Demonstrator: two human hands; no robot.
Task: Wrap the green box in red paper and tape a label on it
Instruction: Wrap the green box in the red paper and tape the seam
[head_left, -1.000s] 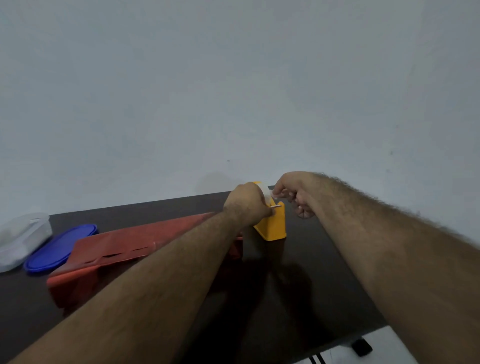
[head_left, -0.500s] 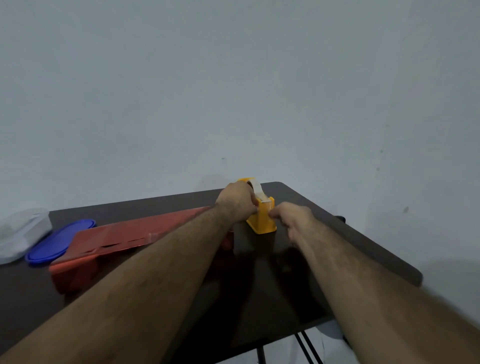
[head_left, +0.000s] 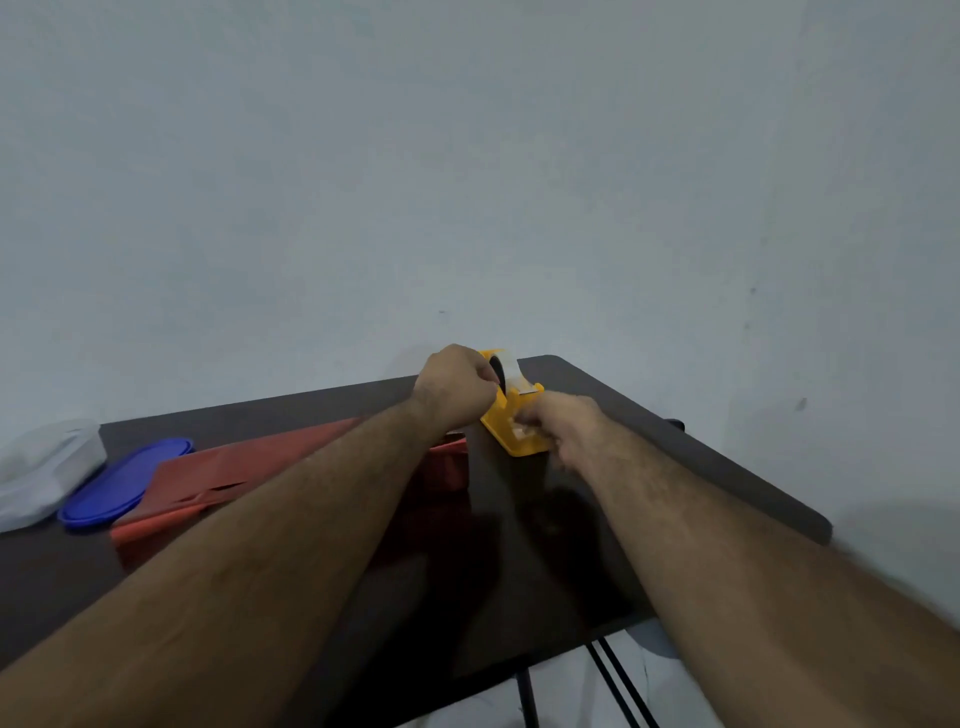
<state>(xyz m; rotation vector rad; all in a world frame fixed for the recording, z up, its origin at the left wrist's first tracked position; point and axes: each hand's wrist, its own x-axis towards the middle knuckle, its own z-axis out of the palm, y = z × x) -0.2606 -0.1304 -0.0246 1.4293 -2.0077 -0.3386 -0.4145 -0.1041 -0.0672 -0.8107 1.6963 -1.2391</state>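
Two hands at the yellow tape dispenser (head_left: 514, 421) near the bench (head_left: 701, 467) far right corner. Left hand (head_left: 454, 387) curled over the dispenser's left side by the tape roll (head_left: 511, 374). Right hand (head_left: 558, 423) curled at the dispenser's near end; whether its grip pinches tape, cannot tell. Red wrapped box (head_left: 270, 467) lies left of the dispenser, partly behind the left forearm, toward the far edge. Blue lid (head_left: 119, 483) and white container (head_left: 44, 467) at the left edge. No readable writing or brand anywhere.
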